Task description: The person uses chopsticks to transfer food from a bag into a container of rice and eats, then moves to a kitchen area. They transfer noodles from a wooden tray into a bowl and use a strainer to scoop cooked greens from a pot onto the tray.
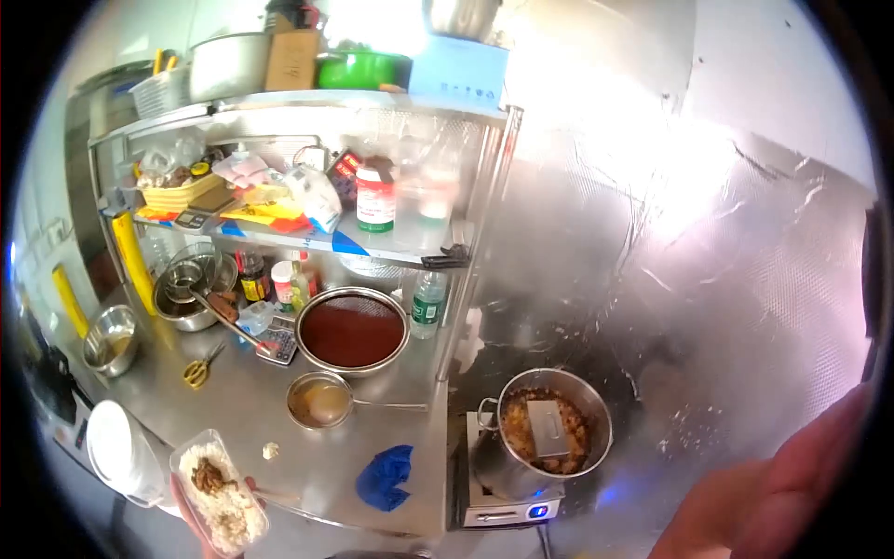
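Head view, item by item: your left hand (191,511), mostly hidden beneath it, grips a clear tray of rice (221,494) at the counter (307,466) edge. Your right hand (782,484), blurred and cut off at the frame corner, cannot be read as open or closed. Pot (549,429) on burner, contents indistinct.

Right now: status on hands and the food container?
Left hand holds clear rice container from below, at counter edge. Right hand close to the lens, blurred, grip unclear. Blue cloth and small saucepan nearby.
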The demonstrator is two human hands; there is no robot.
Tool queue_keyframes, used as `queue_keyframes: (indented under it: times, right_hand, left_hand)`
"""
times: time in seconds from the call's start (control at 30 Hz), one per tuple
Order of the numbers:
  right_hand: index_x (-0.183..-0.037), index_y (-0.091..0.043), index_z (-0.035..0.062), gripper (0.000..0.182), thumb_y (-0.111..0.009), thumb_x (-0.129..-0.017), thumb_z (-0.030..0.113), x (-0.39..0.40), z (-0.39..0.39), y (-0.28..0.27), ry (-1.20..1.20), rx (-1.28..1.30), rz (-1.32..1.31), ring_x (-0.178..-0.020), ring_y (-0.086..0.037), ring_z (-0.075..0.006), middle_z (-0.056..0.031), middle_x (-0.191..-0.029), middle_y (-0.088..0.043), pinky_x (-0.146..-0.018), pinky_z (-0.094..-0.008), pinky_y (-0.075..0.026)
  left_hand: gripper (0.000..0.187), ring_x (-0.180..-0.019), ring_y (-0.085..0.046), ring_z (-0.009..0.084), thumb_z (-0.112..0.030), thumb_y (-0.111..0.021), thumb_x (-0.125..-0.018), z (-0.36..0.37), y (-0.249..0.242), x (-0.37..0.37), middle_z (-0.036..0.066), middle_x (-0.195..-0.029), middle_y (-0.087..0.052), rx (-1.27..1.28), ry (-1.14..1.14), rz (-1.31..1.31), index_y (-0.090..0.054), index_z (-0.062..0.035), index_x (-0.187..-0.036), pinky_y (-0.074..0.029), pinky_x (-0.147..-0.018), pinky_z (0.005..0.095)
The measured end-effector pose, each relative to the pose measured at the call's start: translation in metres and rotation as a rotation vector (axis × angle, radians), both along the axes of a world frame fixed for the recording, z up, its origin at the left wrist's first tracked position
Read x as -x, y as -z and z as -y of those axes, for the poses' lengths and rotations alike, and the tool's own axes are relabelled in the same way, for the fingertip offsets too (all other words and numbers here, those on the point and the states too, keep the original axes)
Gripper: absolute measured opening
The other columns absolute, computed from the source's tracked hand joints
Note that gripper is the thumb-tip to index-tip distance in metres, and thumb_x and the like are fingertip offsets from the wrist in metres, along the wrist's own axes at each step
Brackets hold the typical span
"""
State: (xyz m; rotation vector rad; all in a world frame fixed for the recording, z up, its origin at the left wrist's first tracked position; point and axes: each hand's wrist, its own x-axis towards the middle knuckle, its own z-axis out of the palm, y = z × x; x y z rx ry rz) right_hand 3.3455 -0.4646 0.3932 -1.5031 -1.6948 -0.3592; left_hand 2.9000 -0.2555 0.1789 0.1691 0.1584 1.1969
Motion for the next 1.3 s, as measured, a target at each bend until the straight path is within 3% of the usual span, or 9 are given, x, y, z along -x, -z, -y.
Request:
queue_keyframes:
  times: [0.43,0.7,0.83,1.0,1.03,1.07,1.1,1.17,1.3]
  right_hand:
    - [-0.12,-0.055,-0.0047,0.045,-0.068,-0.08,0.012,0.006,0.01,-0.008,-0.164,0.026,-0.097,-0.065,-0.059,-0.0194,-0.0102,-0.088,-0.059,-0.057,-0.031,-0.048]
    - [-0.119,-0.055,-0.0058,0.042,-0.065,-0.083,0.013,0.002,0.017,0.026,-0.086,0.006,-0.064,-0.063,-0.059,-0.0203,-0.0103,-0.085,-0.058,-0.054,-0.0317,-0.047]
    - [-0.119,-0.054,-0.0064,0.041,-0.064,-0.084,0.014,-0.011,0.017,0.046,-0.069,0.053,-0.135,-0.062,-0.058,-0.0208,-0.0104,-0.083,-0.058,-0.053,-0.0321,-0.047]
    - [-0.118,-0.054,-0.0071,0.04,-0.062,-0.086,0.014,-0.023,0.013,0.068,-0.041,0.049,-0.154,-0.06,-0.058,-0.0214,-0.0104,-0.081,-0.057,-0.052,-0.0325,-0.046]
    - [-0.118,-0.054,-0.0073,0.04,-0.061,-0.086,0.014,-0.022,0.012,0.068,-0.031,0.054,-0.159,-0.06,-0.058,-0.0215,-0.0104,-0.081,-0.057,-0.052,-0.0326,-0.046]
    - [-0.118,-0.054,-0.0074,0.039,-0.061,-0.086,0.014,-0.021,0.012,0.069,-0.032,0.05,-0.176,-0.06,-0.058,-0.0216,-0.0104,-0.081,-0.057,-0.051,-0.0327,-0.046]
    - [-0.118,-0.054,-0.0075,0.039,-0.061,-0.087,0.014,-0.022,0.012,0.069,-0.03,0.05,-0.18,-0.06,-0.058,-0.0217,-0.0104,-0.08,-0.057,-0.051,-0.0328,-0.046]
    - [-0.118,-0.054,-0.0078,0.039,-0.06,-0.087,0.015,-0.021,0.011,0.068,-0.031,0.069,-0.198,-0.059,-0.057,-0.022,-0.0105,-0.079,-0.057,-0.051,-0.033,-0.046]
    - [-0.118,-0.054,-0.0084,0.038,-0.058,-0.089,0.015,-0.025,0.011,0.073,-0.043,0.065,-0.213,-0.058,-0.057,-0.0225,-0.0105,-0.078,-0.056,-0.049,-0.0333,-0.045]
  left_hand:
    - [0.066,-0.123,-0.045,0.0422,-0.057,-0.053,-0.088,-0.007,0.012,-0.014,0.017,-0.136,-0.049,-0.235,0.172,-0.161,-0.047,-0.0129,-0.138,-0.038,-0.102,0.0534]
    - [0.07,-0.11,-0.056,0.0404,-0.071,-0.053,-0.08,-0.003,-0.014,-0.044,0.018,-0.127,-0.055,-0.104,0.097,0.185,-0.054,-0.0234,-0.131,-0.05,-0.084,0.0545]
    - [0.044,-0.115,-0.052,0.0229,-0.038,-0.048,-0.097,0.015,-0.041,-0.055,0.009,-0.129,-0.054,-0.505,0.103,-0.199,-0.051,-0.0097,-0.13,-0.044,-0.098,0.0429]
    - [0.029,-0.093,-0.061,0.0232,-0.023,-0.047,-0.097,0.013,-0.062,-0.064,0.012,-0.105,-0.065,-0.091,0.197,-0.167,-0.06,-0.0052,-0.116,-0.05,-0.083,0.0364]
    - [0.03,-0.098,-0.06,0.024,-0.02,-0.049,-0.096,-0.006,-0.026,-0.047,0.013,-0.105,-0.065,-0.036,-0.353,-0.407,-0.06,-0.0022,-0.118,-0.05,-0.086,0.04]
    - [0.032,-0.108,-0.058,0.0262,-0.02,-0.049,-0.096,-0.017,-0.006,-0.014,0.012,-0.107,-0.066,-0.056,-0.282,-0.784,-0.059,-0.0014,-0.12,-0.048,-0.094,0.0449]
    - [0.042,-0.118,-0.051,0.0264,-0.027,-0.05,-0.096,-0.035,0.04,-0.01,0.012,-0.126,-0.053,-0.429,-0.238,-0.47,-0.047,-0.0057,-0.132,-0.044,-0.099,0.0445]
    - [0.063,-0.121,-0.05,0.0361,-0.053,-0.044,-0.092,0.008,0.039,-0.023,0.016,-0.136,-0.049,-0.382,-0.163,0.028,-0.041,-0.0141,-0.141,-0.044,-0.096,0.0543]
    - [0.073,-0.118,-0.052,0.0464,-0.067,-0.037,-0.09,0.015,-0.009,-0.056,0.023,-0.127,-0.056,-0.096,-0.087,-0.054,-0.045,-0.0153,-0.14,-0.044,-0.093,0.0647]
